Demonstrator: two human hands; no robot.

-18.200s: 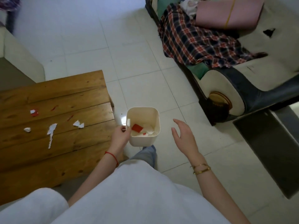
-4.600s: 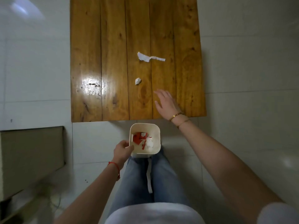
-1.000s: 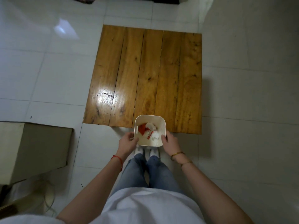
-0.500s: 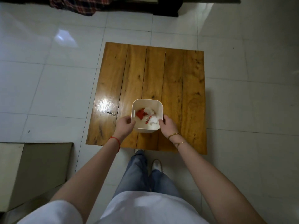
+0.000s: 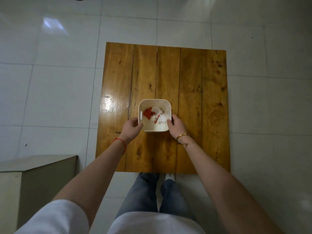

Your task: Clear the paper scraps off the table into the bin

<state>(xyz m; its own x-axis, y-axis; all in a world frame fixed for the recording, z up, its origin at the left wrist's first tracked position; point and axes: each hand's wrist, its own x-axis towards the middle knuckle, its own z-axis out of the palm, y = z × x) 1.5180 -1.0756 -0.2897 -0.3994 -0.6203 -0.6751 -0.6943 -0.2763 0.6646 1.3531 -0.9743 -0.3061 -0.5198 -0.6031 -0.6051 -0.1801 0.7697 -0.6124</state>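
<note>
A small white square bin point(image 5: 154, 102) stands on the middle of the low wooden table point(image 5: 190, 85). Red and white paper scraps point(image 5: 155, 114) lie inside it. My left hand point(image 5: 132, 128) grips the bin's near left corner and my right hand point(image 5: 175, 126) holds its near right side. No scraps show on the tabletop around the bin.
White floor tiles point(image 5: 50, 81) surround the table on all sides. A grey-beige box-like block point(image 5: 33, 179) stands on the floor at the lower left. My legs in jeans point(image 5: 152, 193) stand right at the table's near edge.
Both hands have carried the bin from below the table's near edge up onto the tabletop and further in toward its middle. The table's scraps seen earlier are gone from its top.
</note>
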